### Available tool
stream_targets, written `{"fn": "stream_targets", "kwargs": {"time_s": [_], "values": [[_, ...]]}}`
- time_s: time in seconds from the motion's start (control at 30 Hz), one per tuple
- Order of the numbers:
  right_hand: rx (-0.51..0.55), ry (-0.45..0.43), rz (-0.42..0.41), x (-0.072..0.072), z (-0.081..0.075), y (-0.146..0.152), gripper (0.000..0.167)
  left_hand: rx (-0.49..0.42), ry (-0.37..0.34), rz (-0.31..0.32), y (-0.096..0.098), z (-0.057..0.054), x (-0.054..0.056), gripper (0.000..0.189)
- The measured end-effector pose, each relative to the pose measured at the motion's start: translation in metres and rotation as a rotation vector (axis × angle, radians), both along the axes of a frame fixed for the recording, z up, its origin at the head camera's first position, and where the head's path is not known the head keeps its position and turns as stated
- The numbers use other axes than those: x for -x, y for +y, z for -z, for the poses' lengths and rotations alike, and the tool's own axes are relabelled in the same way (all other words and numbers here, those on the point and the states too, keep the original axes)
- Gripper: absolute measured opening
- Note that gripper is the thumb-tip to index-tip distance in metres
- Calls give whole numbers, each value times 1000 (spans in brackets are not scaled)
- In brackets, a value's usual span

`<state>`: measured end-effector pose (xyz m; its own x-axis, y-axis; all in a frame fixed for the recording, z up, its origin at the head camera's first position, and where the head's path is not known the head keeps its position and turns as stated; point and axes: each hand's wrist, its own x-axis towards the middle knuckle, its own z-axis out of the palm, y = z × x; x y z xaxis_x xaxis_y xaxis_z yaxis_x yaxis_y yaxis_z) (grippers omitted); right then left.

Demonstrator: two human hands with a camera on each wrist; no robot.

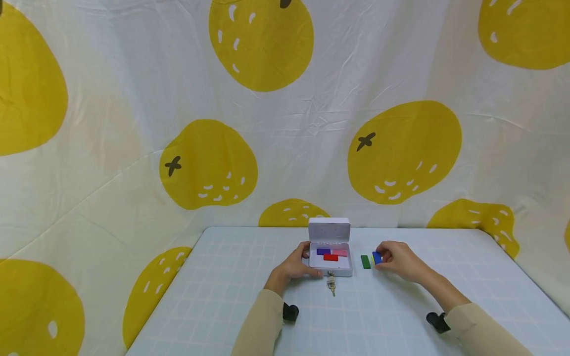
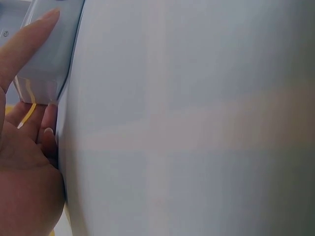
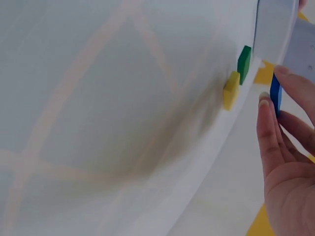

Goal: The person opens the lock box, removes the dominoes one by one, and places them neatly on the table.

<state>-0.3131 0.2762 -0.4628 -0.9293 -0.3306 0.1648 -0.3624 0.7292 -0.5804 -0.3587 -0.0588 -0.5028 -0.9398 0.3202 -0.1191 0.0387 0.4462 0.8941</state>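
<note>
A small white metal cash box [image 1: 343,272] stands on the table with its lid [image 1: 329,231] raised. Inside lie a purple-blue block [image 1: 323,252], a pink block [image 1: 340,252] and a red block [image 1: 330,257]. My left hand [image 1: 293,265] holds the box at its left front corner, thumb along the front wall and fingers at the left side. To the right of the box, my right hand [image 1: 403,261] pinches a blue block [image 3: 276,96] between thumb and fingers, raised off the table. Beneath it a yellow block [image 3: 231,91] and a green block [image 3: 244,65] rest on the table.
Keys [image 1: 331,284] hang from the lock at the box's front. A pale checked cloth [image 1: 213,296] covers the table. Behind it hangs a white curtain [image 1: 311,168] printed with large yellow fruit.
</note>
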Motion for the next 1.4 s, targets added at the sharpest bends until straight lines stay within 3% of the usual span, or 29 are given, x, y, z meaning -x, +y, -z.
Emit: {"fn": "stream_targets", "kwargs": {"time_s": [0.33, 0.67, 1.0, 1.4], "values": [[-28, 16, 22, 2, 3, 17, 36, 6, -7, -6, 0, 1, 1, 97], [-56, -28, 51, 6, 9, 25, 38, -10, -32, -17, 1, 3, 0, 96], [-51, -125, 83, 11, 17, 29, 36, -10, -30, -13, 0, 1, 0, 97], [-46, -164, 91, 14, 18, 29, 36, 11, -33, -27, 1, 0, 0, 97]]}}
